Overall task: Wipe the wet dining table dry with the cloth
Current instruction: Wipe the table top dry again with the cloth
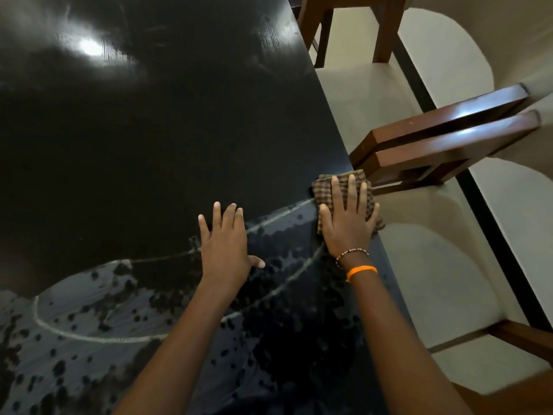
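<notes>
Our right hand [347,223] presses flat on the cloth [347,190] at center right; left hand [226,247] lies open on the wet black table [149,130], chairs [443,136] at right.

A glossy black tabletop [149,130] carries pale grey streaks speckled with dark spots. The cloth [326,190] is checked brown and yellow. An orange band [361,271] and a beaded bracelet [351,253] circle 1 wrist; reddish-brown chairs [443,136] have cream cushions.
</notes>
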The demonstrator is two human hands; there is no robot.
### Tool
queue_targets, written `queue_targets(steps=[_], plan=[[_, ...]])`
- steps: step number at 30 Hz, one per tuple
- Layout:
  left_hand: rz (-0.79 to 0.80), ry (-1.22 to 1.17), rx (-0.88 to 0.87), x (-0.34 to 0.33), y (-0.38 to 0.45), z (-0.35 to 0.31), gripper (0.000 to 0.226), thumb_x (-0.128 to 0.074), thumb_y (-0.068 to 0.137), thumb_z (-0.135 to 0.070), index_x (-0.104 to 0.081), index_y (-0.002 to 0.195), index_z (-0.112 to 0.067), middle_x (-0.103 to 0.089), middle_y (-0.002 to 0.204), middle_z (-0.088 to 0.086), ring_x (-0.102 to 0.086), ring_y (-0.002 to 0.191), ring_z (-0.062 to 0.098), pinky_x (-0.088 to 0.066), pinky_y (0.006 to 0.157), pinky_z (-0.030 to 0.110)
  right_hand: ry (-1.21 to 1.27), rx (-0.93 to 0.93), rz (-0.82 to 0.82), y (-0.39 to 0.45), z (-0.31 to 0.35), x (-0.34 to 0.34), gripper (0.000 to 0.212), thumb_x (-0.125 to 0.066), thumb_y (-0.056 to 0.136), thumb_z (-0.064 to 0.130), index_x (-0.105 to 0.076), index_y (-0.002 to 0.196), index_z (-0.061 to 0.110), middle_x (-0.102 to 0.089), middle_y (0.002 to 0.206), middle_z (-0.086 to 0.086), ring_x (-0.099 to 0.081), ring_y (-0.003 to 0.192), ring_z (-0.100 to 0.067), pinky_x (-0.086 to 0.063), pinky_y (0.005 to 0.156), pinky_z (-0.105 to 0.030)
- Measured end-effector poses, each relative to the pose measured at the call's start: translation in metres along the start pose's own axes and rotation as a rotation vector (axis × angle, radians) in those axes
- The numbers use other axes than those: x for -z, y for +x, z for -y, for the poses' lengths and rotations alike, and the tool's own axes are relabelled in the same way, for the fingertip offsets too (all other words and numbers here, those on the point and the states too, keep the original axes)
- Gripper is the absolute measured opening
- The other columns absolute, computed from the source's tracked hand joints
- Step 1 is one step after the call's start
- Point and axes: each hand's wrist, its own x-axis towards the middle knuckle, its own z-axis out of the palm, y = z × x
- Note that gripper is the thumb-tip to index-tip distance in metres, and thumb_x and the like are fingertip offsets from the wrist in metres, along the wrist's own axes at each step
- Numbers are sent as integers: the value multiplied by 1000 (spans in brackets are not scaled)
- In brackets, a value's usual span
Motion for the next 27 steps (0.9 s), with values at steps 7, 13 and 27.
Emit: queue_targets(steps=[7, 13, 27], plan=[[-104, -195, 64, 7, -12, 23, 87, -57, 83, -48, -11, 147, -12, -9, 157, 4, 12, 144, 26, 11, 111, 54, -13, 135, 12, -12, 68, -14, 63, -35, 94, 44, -7, 150, 31, 1, 160, -5, 4, 147, -26, 4, 112, -59], [-234, -300, 253, 10, -49, 89, 66, -49, 91, -21, -13, 146, -8, -9, 157, 7, 10, 145, 25, 11, 111, 54, 27, 315, 84, -54, 159, -34, 66, -37, 93, 44, -8, 150, 28, 0, 160, -6, 5, 147, -28, 7, 111, -59], [-364, -464, 601, -22, -165, 316, 63, -43, 91, -5, -12, 146, -5, -12, 157, 10, 1, 145, 26, 4, 114, 50, -25, 786, 233, -183, 423, -97, 65, -35, 94, 45, -7, 150, 28, 1, 160, -5, 5, 147, -27, 6, 113, -57]])
